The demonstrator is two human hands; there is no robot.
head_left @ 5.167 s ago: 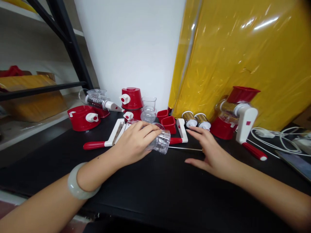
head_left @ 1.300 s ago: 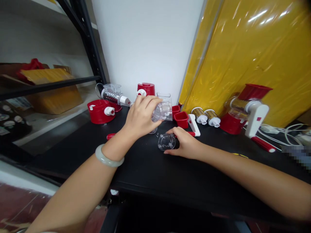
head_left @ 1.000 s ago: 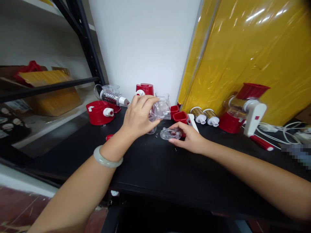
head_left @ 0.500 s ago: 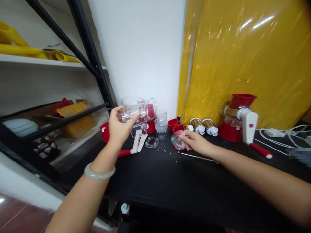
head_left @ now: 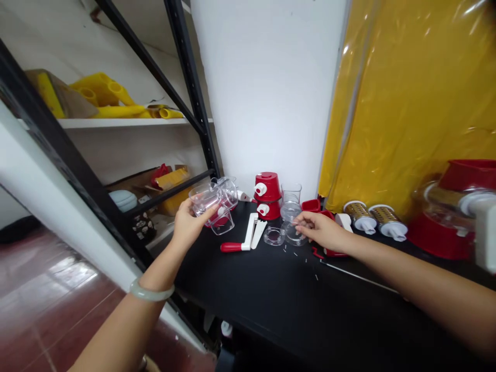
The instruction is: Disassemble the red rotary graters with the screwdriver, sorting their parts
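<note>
Black tabletop [head_left: 271, 294] fills lower centre. Left of centre, the left hand [head_left: 187, 223], part-curled, grips a clear plastic housing [head_left: 205, 200]. At centre, the right hand's [head_left: 324, 231] nearly closed fingertips hold a round clear disc [head_left: 293, 238], now brought beside a clear oval piece [head_left: 274, 236], grouping both flat parts. Red bases [head_left: 268, 188] stand behind.

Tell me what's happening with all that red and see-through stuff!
The person's left hand holds up a clear plastic tub. Their right hand pinches a clear round piece at the black table. A red-and-white crank lies between the hands, and two metal graters lie side by side farther right.
</note>
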